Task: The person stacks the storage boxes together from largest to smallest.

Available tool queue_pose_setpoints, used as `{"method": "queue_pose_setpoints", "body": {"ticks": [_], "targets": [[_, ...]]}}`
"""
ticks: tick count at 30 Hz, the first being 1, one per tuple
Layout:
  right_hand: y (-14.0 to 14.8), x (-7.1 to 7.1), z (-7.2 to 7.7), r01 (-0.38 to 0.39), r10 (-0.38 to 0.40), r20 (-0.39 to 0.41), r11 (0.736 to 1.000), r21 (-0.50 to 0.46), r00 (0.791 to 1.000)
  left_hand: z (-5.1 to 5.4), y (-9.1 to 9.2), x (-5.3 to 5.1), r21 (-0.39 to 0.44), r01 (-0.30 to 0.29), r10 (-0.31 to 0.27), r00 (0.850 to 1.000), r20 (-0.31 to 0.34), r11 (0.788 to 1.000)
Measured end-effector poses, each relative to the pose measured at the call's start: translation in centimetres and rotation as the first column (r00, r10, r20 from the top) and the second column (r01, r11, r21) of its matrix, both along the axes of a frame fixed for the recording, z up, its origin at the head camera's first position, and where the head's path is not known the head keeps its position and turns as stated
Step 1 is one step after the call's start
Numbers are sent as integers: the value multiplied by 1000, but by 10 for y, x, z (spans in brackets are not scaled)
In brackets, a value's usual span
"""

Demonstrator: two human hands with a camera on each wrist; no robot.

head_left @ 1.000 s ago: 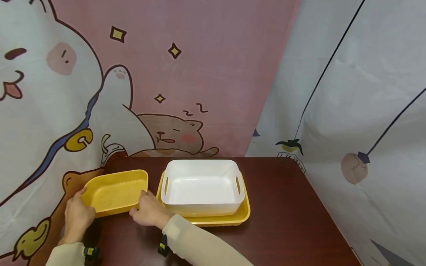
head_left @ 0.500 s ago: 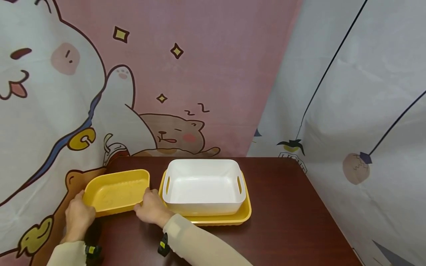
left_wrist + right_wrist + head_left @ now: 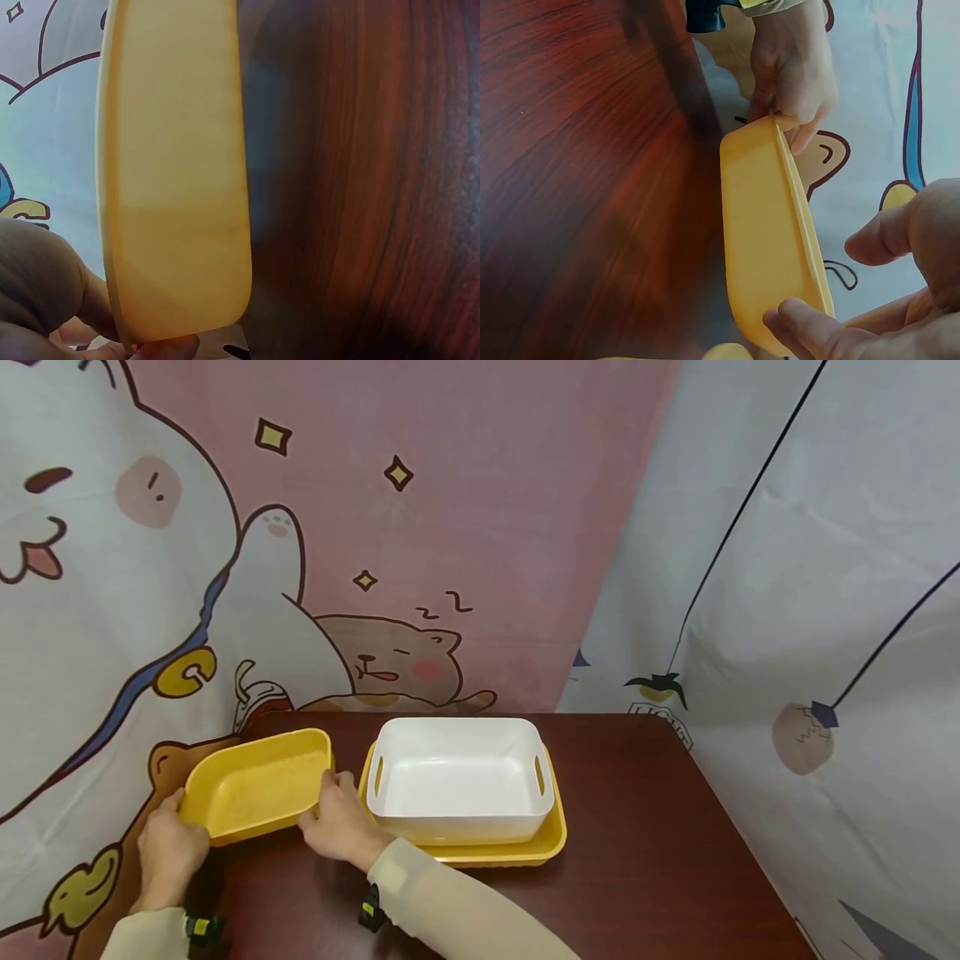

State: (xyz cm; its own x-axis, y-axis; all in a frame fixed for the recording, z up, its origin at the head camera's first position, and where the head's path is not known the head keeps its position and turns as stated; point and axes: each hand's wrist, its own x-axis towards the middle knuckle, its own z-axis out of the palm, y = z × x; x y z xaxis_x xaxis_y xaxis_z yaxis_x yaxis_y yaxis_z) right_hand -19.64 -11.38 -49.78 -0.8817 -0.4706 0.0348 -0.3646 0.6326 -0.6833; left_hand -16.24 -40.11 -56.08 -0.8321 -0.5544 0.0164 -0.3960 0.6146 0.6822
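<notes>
A shallow yellow storage bin hangs tilted at the table's left side, its right end higher. My left hand grips its left front corner; in the left wrist view, fingers reach under that corner. My right hand holds the right front corner. In the right wrist view one digit lies against the bin's outer side, another stands apart above the rim, and other fingers are partly hidden by the bin. The bin looks raised off the tabletop.
Right of my right hand, a white bin with slotted handles sits inside a wider yellow bin on the dark wooden table. A printed cloth hangs behind and along the sides, close to the table's left edge.
The yellow bin has shifted a little left and its right end has risen, so it tilts more. Both hands moved with it. The white bin has stayed put.
</notes>
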Motion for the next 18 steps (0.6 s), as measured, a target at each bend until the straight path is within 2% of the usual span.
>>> {"method": "queue_pose_setpoints", "body": {"ticks": [6,11,18], "targets": [[4,4,12,-37,37,-32,999,3,999,7,1,1,42,-54,55,998,-34,998],[9,8,26,-69,67,-52,997,-33,996,15,6,4,36,-84,87,991,-103,996],[25,5,38,-42,36,-194,999,-28,980,31,18,7,25,-116,119,978,-171,993]]}}
